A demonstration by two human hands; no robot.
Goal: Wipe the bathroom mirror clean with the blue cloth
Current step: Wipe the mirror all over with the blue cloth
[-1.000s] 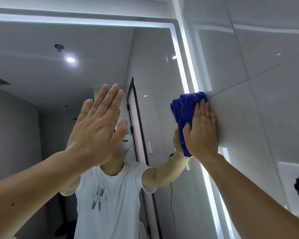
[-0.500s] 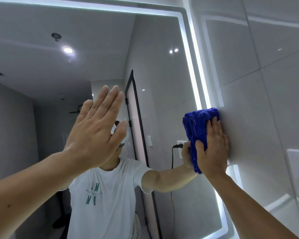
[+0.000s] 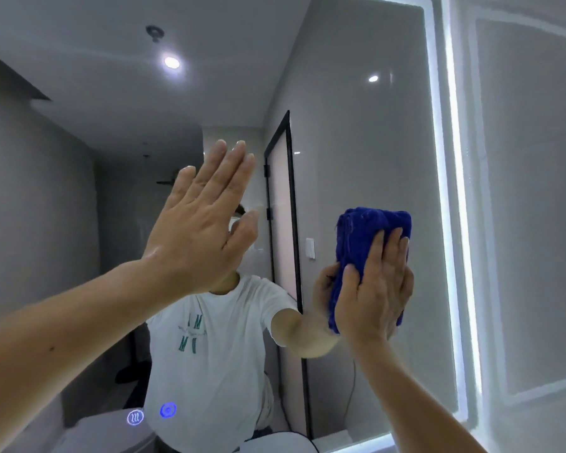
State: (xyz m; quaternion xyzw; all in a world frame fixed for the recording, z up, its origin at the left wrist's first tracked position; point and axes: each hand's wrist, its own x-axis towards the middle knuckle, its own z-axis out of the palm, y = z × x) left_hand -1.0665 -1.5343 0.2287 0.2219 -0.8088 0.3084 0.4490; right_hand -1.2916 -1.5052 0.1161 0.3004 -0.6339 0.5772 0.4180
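The bathroom mirror [image 3: 366, 142] fills most of the head view, with a lit strip along its right and lower edges. A folded blue cloth [image 3: 363, 237] lies flat against the glass near the right side. My right hand [image 3: 376, 289] presses it there, fingers straight over it and the thumb at its left edge. My left hand [image 3: 200, 230] is raised in front of the glass at centre left, palm forward, fingers straight and together, holding nothing. The mirror reflects a person in a white T-shirt.
Glossy grey wall tiles [image 3: 530, 191] stand right of the mirror's lit edge [image 3: 451, 223]. Two glowing touch icons [image 3: 151, 415] sit low on the glass. A black-framed door [image 3: 285, 207] and a ceiling light [image 3: 171, 62] show in the reflection.
My right hand and the cloth have slid down and left, from the mirror's right edge onto the glass. The view has dropped, showing the mirror's lower edge. My left hand stays raised.
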